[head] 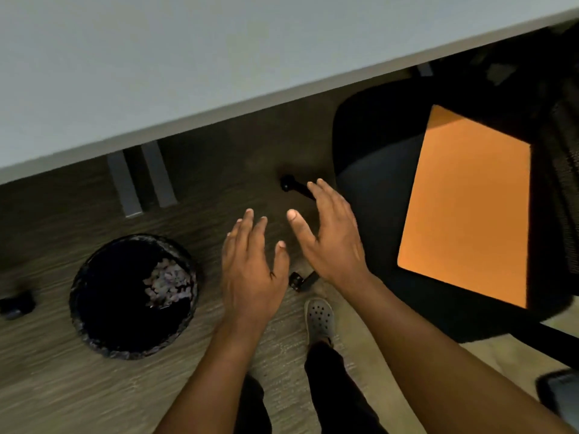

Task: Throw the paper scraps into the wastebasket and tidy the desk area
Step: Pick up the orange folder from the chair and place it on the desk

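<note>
At lower left of the frame a round black wastebasket stands on the floor, with a heap of pale paper scraps lying against its right inner side. Just right of it, at centre, the left hand and right hand hover spread wide, empty. An orange sheet, possibly a folder, lies on the black chair at right. The white desk fills the top. No writing is readable.

Left of the left hand, a black wastebasket holds pale, perhaps pinkish-white paper scraps. Right of the right hand, an orange sheet lies on a black chair. Beyond both, the desk is pale grey; below, a grey perforated shoe.
</note>
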Motion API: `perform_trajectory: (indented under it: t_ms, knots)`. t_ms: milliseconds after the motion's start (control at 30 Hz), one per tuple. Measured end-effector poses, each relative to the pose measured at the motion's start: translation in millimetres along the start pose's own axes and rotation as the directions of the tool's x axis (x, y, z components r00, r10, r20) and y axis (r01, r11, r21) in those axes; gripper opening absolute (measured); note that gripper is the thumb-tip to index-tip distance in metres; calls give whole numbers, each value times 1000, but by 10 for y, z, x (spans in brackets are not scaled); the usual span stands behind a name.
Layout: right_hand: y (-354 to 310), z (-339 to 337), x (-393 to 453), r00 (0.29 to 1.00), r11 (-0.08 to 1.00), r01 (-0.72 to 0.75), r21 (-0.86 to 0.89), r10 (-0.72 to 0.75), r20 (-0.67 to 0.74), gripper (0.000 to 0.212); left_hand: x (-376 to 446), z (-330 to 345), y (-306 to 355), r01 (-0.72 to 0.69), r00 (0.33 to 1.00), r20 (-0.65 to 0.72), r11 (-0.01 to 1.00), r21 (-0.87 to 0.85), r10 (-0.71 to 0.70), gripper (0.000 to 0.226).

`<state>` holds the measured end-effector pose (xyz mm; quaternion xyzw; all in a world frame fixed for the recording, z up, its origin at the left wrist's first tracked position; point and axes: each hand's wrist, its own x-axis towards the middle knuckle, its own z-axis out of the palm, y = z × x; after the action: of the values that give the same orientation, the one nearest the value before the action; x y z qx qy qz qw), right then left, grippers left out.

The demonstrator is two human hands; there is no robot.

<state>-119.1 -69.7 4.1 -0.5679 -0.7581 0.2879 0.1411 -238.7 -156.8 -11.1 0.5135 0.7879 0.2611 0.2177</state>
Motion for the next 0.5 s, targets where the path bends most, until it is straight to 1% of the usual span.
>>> perform_trajectory:
  t_ms: [133,233,300,367,433,500]
  knots:
    - [441,-492,86,988,997,-82,13,83,-128,61,142,269,630,-69,991,107,996,-56,75,56]
    - [828,-834,92,966,983,-185,19,185,-179,61,231,461,1097,-69,974,207,989,-128,95,54]
    - [1117,-1048,62,949,966,-258,-5,253,-190,61,285,602,1381,-21,950,303,987,-160,69,56]
    - [1415,-1238,7,919,934,-356,-28,345,-188,63,337,762,1604,41,912,410,987,-153,25,58]
    - [1696,-1406,-63,872,887,-462,-25,449,-198,65,387,913,1772,107,866,500,986,-131,-27,61]
    - [1944,-1550,-141,808,827,-562,-1,549,-212,65,431,1026,1906,163,825,560,981,-106,-77,61]
